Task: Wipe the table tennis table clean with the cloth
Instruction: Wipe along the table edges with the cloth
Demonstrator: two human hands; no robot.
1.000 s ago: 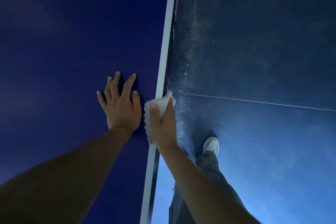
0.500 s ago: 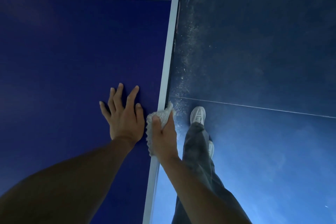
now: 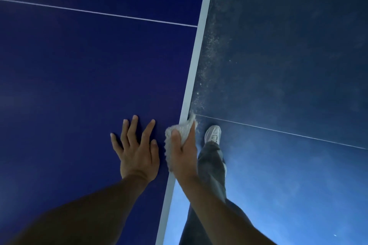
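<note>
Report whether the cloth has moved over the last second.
Yes. The cloth, gripped in the right hand, has slid forward along the table's white edge, closer to the thin white line across the tabletop.

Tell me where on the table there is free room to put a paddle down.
The table is bare left of the left hand, and ahead of it up to the thin white line and beyond. It is crowded only near the edge stripe, where the right hand grips the cloth just beside the left hand.
</note>
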